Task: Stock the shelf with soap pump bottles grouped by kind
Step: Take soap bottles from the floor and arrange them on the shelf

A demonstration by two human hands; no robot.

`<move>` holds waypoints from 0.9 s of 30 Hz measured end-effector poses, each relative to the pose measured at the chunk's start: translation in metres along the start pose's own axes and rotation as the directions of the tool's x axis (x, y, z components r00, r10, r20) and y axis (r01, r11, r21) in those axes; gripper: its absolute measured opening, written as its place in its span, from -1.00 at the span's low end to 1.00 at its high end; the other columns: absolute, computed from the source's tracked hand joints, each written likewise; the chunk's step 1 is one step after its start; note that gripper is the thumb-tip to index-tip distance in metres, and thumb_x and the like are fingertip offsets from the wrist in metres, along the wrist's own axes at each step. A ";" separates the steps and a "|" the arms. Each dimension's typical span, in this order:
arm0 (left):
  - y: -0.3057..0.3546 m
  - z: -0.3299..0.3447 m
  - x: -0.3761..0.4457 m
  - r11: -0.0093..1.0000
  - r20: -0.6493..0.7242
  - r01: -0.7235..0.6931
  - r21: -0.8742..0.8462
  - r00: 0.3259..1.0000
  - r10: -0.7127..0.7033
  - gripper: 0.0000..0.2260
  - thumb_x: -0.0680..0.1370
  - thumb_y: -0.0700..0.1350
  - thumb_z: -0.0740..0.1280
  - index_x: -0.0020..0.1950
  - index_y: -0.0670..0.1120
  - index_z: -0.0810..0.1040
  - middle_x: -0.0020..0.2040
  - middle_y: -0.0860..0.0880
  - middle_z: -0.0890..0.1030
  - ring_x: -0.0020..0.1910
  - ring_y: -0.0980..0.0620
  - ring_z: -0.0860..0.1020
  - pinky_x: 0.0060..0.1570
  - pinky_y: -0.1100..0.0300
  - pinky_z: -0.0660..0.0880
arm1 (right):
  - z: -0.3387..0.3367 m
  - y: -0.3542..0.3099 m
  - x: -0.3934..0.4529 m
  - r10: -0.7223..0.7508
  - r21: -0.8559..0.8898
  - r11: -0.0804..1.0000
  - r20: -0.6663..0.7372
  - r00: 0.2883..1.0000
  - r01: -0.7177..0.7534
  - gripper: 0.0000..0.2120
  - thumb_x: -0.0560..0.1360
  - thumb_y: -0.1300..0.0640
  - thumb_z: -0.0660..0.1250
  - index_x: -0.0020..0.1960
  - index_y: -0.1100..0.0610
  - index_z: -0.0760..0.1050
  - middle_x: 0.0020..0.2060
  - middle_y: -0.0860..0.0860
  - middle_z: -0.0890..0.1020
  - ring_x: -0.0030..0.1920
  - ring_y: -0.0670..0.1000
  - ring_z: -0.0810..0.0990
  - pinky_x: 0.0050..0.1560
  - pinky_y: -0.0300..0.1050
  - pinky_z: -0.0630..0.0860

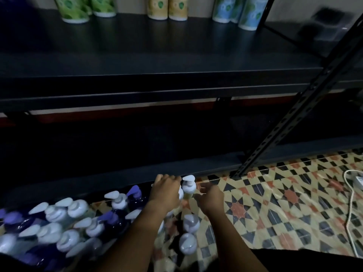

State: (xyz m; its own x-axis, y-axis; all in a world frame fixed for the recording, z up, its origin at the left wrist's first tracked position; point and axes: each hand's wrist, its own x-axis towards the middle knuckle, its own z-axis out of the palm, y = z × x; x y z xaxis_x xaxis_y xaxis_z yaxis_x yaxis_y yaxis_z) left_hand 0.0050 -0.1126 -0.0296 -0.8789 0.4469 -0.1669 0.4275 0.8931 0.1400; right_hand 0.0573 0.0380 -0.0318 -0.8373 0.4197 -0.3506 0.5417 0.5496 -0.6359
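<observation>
Left hand [167,190] reaches over a white-pump bottle [188,186] on the patterned floor [275,203]; its fingers hidden, grip unclear. Right hand [211,197] hovers beside, fingers loosely curled, empty. Pump bottles [64,228] crowd left. Green [74,8], yellow [167,7], blue bottles [235,10] on shelf [157,61]. Upright post [290,118] and white cable [351,203] right.

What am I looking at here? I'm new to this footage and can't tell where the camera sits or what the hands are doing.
There is no machine, only a person. The one picture comes from a camera worn on the head, looking forward and down. Ahead is a dark metal shelf with green, yellow and blue bottles at its back. On the tiled floor stand many pump bottles, white-topped and purple. The left hand reaches down among them and touches a white-pump bottle by the bottom shelf; blur hides whether it grips. The right hand hovers beside it, fingers loosely curled, holding nothing.
</observation>
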 end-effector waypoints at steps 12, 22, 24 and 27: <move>0.006 0.014 0.036 0.980 0.184 0.025 0.197 0.981 -0.062 -0.90 0.50 -0.14 0.36 0.00 -0.01 0.60 -0.02 -0.04 0.68 0.03 -0.05 0.62 0.39 0.06 0.15 | 0.043 0.018 0.048 -0.053 0.091 0.994 -0.032 0.998 0.055 -0.77 0.47 0.12 0.50 0.06 0.22 0.64 -0.09 0.10 0.71 -0.08 0.10 0.66 -0.07 -0.09 0.50; -0.002 0.031 0.041 0.978 0.152 0.012 0.208 0.987 -0.044 -0.80 0.58 0.05 0.39 0.11 -0.03 0.58 0.08 -0.05 0.66 0.13 -0.07 0.55 0.35 0.03 0.17 | 0.053 0.029 0.052 -0.107 0.177 0.975 -0.147 0.983 0.133 -0.95 0.46 0.22 0.49 -0.13 0.19 0.65 -0.32 -0.11 0.55 -0.31 -0.24 0.47 -0.29 -0.44 0.38; -0.005 0.030 0.040 0.989 0.132 0.021 0.148 0.990 -0.041 -0.77 0.56 0.08 0.39 0.11 -0.02 0.57 0.09 -0.03 0.64 0.14 -0.06 0.54 0.32 0.04 0.19 | 0.052 0.032 0.048 -0.129 0.182 0.969 -0.203 0.971 0.167 -0.93 0.47 0.21 0.50 -0.14 0.19 0.64 -0.29 -0.07 0.58 -0.28 -0.19 0.50 -0.27 -0.47 0.35; -0.009 0.018 0.035 0.999 0.065 0.049 -0.017 0.997 -0.048 -0.76 0.47 0.12 0.42 0.04 0.03 0.57 0.03 0.04 0.63 0.08 -0.03 0.55 0.15 0.05 0.20 | 0.041 0.029 0.039 -0.183 0.236 0.939 -0.276 0.943 0.251 -0.92 0.46 0.31 0.49 -0.05 0.23 0.64 -0.24 -0.18 0.55 -0.13 -0.26 0.56 -0.14 -0.56 0.34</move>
State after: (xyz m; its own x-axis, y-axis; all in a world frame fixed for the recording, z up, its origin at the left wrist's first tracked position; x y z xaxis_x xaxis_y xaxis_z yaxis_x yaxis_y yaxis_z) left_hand -0.0261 -0.1038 -0.0541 -0.8828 0.4056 -0.2367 0.3797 0.9131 0.1485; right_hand 0.0373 0.0409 -0.0923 -0.8687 0.4948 -0.0241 0.2804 0.4510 -0.8473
